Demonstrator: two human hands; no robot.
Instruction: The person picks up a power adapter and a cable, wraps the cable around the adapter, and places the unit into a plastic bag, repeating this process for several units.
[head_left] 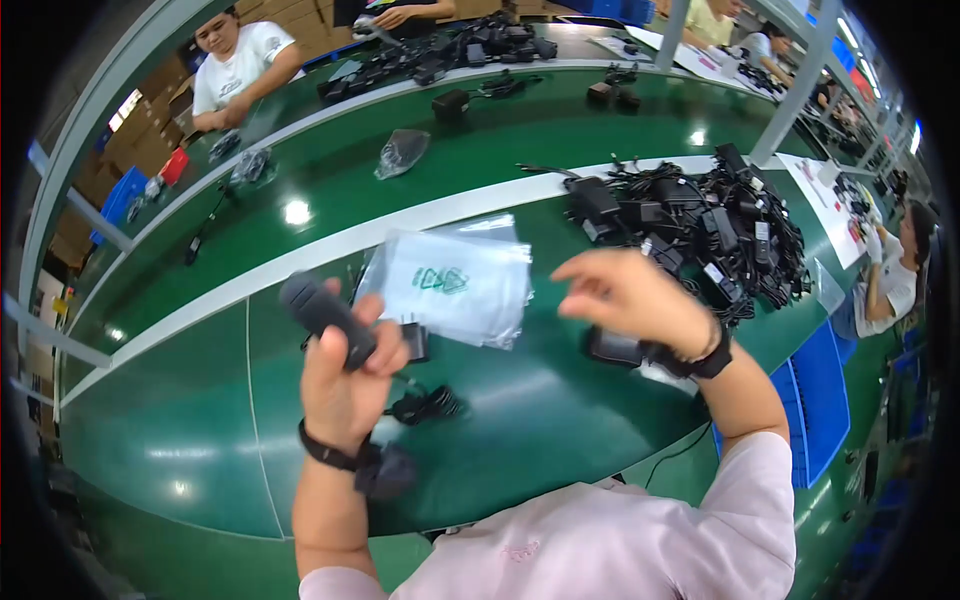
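Observation:
My left hand point(350, 385) is closed around a dark grey, elongated handheld device point(325, 318), slightly blurred and tilted up to the left. My right hand point(630, 292) is empty, its index finger stretched out toward a stack of clear plastic bags point(455, 280) with a green print. A black power adapter point(414, 342) lies beside my left fingers, partly hidden by them, and a bundled black cable point(428, 404) is just below it. Under my right wrist rests another black adapter point(613, 347). To the right of that hand spreads a big heap of black adapters with cables point(690, 215).
A green conveyor belt point(330, 190) with a white edge strip runs beyond my table, carrying a bagged item point(403, 152) and a loose adapter point(452, 104). More adapters point(470, 45) are piled behind it. Co-workers sit across and to the right. A blue bin point(820, 400) stands at my right.

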